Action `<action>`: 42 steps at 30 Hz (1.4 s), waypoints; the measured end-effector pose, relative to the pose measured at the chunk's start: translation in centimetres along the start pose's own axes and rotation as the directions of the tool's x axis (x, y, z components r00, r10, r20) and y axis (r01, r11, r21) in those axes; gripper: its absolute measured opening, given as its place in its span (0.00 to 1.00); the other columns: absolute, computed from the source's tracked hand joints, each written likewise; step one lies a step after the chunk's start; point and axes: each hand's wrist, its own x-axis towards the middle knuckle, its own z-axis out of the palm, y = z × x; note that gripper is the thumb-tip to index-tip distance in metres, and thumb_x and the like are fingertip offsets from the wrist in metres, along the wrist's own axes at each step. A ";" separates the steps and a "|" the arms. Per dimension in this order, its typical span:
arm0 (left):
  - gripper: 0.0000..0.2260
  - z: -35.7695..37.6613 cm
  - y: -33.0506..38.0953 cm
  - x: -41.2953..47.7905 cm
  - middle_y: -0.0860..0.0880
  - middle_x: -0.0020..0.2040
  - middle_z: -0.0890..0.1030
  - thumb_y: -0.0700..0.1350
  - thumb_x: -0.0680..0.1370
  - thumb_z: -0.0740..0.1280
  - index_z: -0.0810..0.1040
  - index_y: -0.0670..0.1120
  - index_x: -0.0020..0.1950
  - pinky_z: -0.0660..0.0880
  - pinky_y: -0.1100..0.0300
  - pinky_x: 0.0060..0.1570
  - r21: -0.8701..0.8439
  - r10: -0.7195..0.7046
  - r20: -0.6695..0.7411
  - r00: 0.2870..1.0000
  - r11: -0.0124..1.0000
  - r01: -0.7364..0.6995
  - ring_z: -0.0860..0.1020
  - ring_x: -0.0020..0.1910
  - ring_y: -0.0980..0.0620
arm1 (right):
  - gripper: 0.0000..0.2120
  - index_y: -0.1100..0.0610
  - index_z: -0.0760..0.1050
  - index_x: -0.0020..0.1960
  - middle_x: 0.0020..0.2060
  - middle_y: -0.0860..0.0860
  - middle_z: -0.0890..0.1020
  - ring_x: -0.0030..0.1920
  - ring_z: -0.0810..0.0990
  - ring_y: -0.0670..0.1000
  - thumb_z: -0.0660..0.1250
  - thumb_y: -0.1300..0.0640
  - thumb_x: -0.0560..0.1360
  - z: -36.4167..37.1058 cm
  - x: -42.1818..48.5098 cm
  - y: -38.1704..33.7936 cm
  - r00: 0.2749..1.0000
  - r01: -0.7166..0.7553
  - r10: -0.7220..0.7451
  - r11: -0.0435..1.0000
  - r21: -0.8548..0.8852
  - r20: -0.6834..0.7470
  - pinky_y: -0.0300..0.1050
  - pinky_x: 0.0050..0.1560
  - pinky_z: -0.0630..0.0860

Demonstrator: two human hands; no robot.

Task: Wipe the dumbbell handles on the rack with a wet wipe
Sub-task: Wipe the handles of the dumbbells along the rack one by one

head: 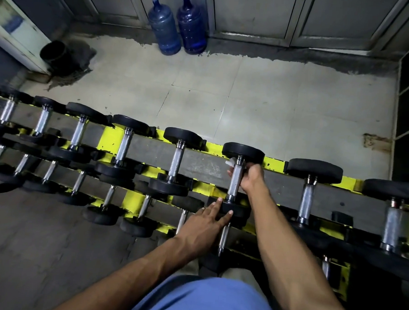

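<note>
The room has a pale tiled floor (249, 90). Behind the yellow dumbbell rack (109, 135), two blue water jugs (165, 27) stand at the wall.

In the head view, the dumbbell (243, 151) in work lies on the upper tier of the rack, right of its middle. The right hand (251, 176) is curled round the top of its chrome handle (234, 182). A corner of the white wet wipe (230, 162) comes out above the fingers, so I judge that the wipe is pressed between palm and handle. The left hand (202, 222) lies with straight fingers on the near head (238, 210) of this dumbbell and holds nothing.

The risks, as I judge them:
- The dumbbell may roll or turn on the rack if the left hand presses too lightly during the stroke.
- The wipe may bunch up at the top, so the lower part of the handle stays unwiped.
- The knurled surface may tear the thin wipe.
- The fingers may be pinched against the far head.
</note>
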 end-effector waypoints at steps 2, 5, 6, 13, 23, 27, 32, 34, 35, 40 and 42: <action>0.38 0.0 -0.2 -0.1 0.36 0.84 0.39 0.38 0.83 0.64 0.45 0.52 0.87 0.58 0.46 0.79 0.013 0.007 0.010 1.000 1.000 -0.007 0.53 0.84 0.38 | 0.18 0.62 0.79 0.48 0.39 0.58 0.86 0.33 0.84 0.55 0.50 0.61 0.82 -0.3 -0.5 1.3 0.999 0.032 -0.034 0.997 -0.069 -0.026 0.53 0.44 0.76; 0.37 -0.3 0.1 0.2 0.35 0.84 0.40 0.38 0.84 0.62 0.45 0.51 0.87 0.60 0.46 0.78 0.014 0.004 0.012 1.000 1.000 -0.005 0.54 0.84 0.37 | 0.12 0.61 0.78 0.50 0.44 0.62 0.84 0.38 0.82 0.57 0.56 0.62 0.82 -2.5 -1.4 2.7 0.993 0.078 -0.093 0.978 -0.193 -0.070 0.52 0.44 0.78; 0.36 -0.5 0.3 0.3 0.34 0.84 0.40 0.39 0.84 0.62 0.46 0.51 0.87 0.60 0.45 0.78 0.011 0.007 0.012 1.000 1.000 -0.007 0.54 0.84 0.37 | 0.08 0.59 0.77 0.49 0.43 0.61 0.83 0.37 0.81 0.55 0.59 0.63 0.81 -2.6 -1.3 2.1 0.983 0.114 -0.143 0.969 -0.219 -0.118 0.50 0.42 0.78; 0.36 -0.4 0.0 0.1 0.34 0.84 0.40 0.38 0.83 0.62 0.46 0.50 0.87 0.60 0.44 0.78 0.021 0.008 0.034 0.999 1.000 -0.009 0.53 0.84 0.36 | 0.02 0.58 0.82 0.48 0.45 0.53 0.85 0.44 0.80 0.52 0.72 0.59 0.76 -1.5 -2.9 4.1 0.624 0.421 -0.779 0.405 -0.811 -0.064 0.40 0.41 0.69; 0.38 0.8 -0.1 0.4 0.33 0.84 0.41 0.43 0.82 0.66 0.47 0.50 0.87 0.60 0.45 0.78 0.029 -0.013 0.017 1.000 1.000 0.012 0.53 0.84 0.37 | 0.24 0.50 0.70 0.72 0.73 0.45 0.70 0.58 0.80 0.53 0.66 0.61 0.77 -5.4 -2.9 0.1 0.479 0.370 -0.307 -0.779 -0.506 0.822 0.48 0.45 0.81; 0.38 0.8 0.0 0.3 0.33 0.84 0.40 0.42 0.82 0.64 0.46 0.50 0.87 0.59 0.45 0.79 0.018 -0.018 0.010 1.000 1.000 0.018 0.50 0.84 0.37 | 0.16 0.50 0.71 0.68 0.68 0.47 0.74 0.49 0.82 0.53 0.60 0.56 0.81 -3.5 -4.3 0.0 0.623 0.495 0.076 -0.808 -0.318 0.778 0.49 0.42 0.80; 0.39 1.1 0.3 -0.2 0.36 0.84 0.37 0.37 0.81 0.62 0.44 0.51 0.86 0.58 0.46 0.79 -0.005 -0.022 -0.019 1.000 1.000 0.022 0.48 0.85 0.39 | 0.11 0.50 0.76 0.61 0.56 0.46 0.80 0.48 0.83 0.54 0.62 0.56 0.80 -0.3 -4.7 -3.3 0.651 0.379 0.043 -0.884 -0.276 0.758 0.47 0.40 0.78; 0.39 1.1 0.5 -0.4 0.36 0.84 0.37 0.35 0.81 0.61 0.44 0.51 0.86 0.59 0.46 0.79 -0.012 -0.022 -0.040 0.999 1.000 0.021 0.48 0.85 0.39 | 0.12 0.51 0.77 0.60 0.57 0.48 0.79 0.51 0.82 0.55 0.61 0.58 0.79 0.1 -4.9 -2.7 0.723 0.357 0.058 -0.885 -0.300 0.688 0.46 0.41 0.75; 0.39 1.1 0.6 -0.5 0.36 0.84 0.37 0.34 0.81 0.60 0.45 0.51 0.87 0.59 0.46 0.80 -0.016 -0.027 -0.048 0.998 1.000 0.026 0.48 0.85 0.39 | 0.11 0.51 0.78 0.59 0.56 0.48 0.80 0.51 0.81 0.54 0.61 0.58 0.80 0.3 -5.2 -1.7 0.775 0.386 0.145 -0.879 -0.279 0.615 0.46 0.43 0.75; 0.37 1.2 0.9 -0.6 0.36 0.84 0.37 0.35 0.82 0.59 0.46 0.51 0.87 0.59 0.45 0.80 -0.051 -0.048 -0.074 0.996 0.998 0.044 0.48 0.85 0.39 | 0.08 0.56 0.79 0.53 0.43 0.50 0.78 0.33 0.75 0.48 0.61 0.58 0.81 4.5 -6.6 0.8 0.928 0.344 0.281 -0.898 -0.274 0.245 0.41 0.34 0.72; 0.36 1.3 0.8 -0.7 0.36 0.84 0.37 0.35 0.82 0.58 0.46 0.51 0.87 0.59 0.45 0.80 -0.057 -0.055 -0.079 0.995 0.997 0.050 0.48 0.85 0.39 | 0.08 0.58 0.78 0.51 0.43 0.52 0.80 0.33 0.76 0.49 0.61 0.59 0.81 5.3 -6.2 1.5 0.945 0.322 0.280 -0.891 -0.320 0.170 0.42 0.32 0.74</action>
